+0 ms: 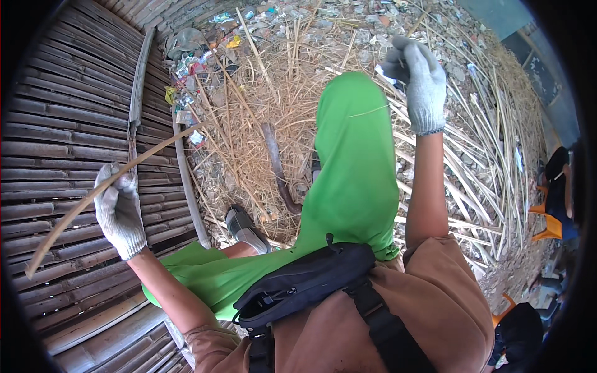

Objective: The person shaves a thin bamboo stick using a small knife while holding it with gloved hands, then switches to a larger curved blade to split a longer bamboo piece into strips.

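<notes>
A long, narrow bamboo strip (pixel 158 147) slants across the left side, bowed slightly. My left hand (pixel 118 202), in a pale knitted glove, is closed around its middle, over the slatted bamboo platform. Farther right, my right hand (pixel 423 81) is raised beyond my green-covered knee, also gloved. Its fingers are curled together, and whatever they may hold cannot be made out. A thin fibre (pixel 369 112) lies across the green cloth on my knee. Between my feet, a dark blade-like tool (pixel 272 149) with a curved end rests on the shavings, apart from both hands.
The bamboo-slat platform (pixel 68 186) fills the left side. Bamboo shavings (pixel 249 124) cover the ground ahead, with litter (pixel 193 65) near the platform. Many split strips (pixel 463 168) lie in a heap on the right. Orange chairs (pixel 547 225) and people appear at the far right.
</notes>
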Available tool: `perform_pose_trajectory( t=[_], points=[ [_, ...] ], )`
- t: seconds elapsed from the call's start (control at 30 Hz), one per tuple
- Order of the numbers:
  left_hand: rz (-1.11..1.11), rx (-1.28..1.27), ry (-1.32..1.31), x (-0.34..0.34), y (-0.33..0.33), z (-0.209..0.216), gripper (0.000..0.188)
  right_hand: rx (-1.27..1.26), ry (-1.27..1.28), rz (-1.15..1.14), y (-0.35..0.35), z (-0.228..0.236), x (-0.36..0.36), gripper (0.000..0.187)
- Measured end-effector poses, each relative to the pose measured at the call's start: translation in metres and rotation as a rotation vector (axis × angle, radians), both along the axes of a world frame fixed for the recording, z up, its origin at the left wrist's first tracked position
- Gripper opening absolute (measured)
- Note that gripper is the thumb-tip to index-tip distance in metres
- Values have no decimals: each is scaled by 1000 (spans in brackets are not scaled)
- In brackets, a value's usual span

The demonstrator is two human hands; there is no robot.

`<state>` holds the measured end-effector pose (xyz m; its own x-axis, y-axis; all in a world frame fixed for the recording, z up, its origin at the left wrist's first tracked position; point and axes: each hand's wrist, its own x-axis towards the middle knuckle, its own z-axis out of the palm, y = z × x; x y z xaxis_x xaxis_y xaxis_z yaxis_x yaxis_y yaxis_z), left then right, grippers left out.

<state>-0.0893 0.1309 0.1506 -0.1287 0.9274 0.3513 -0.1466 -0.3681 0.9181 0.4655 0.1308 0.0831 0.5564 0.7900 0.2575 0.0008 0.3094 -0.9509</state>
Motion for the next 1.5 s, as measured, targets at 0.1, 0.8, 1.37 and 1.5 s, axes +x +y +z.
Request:
perform_pose_trajectory(
  t=[0.1,0.8,1.37,1.5],
  points=[
    [-157,-13,-78,-1,-25,-8,68,-340,-184,-103,33,-107,60,34],
    [-246,-310,-489,51,-77,0,83,-887,-1867,477,36,-385,49,25],
    [-404,-398,-480,63,3,-13,58,-456,-1373,361,205,27,-36,41],
    [-297,-380,-400,73,16,-18,42,32,-1336,530,197,109,-184,59]
  ],
)
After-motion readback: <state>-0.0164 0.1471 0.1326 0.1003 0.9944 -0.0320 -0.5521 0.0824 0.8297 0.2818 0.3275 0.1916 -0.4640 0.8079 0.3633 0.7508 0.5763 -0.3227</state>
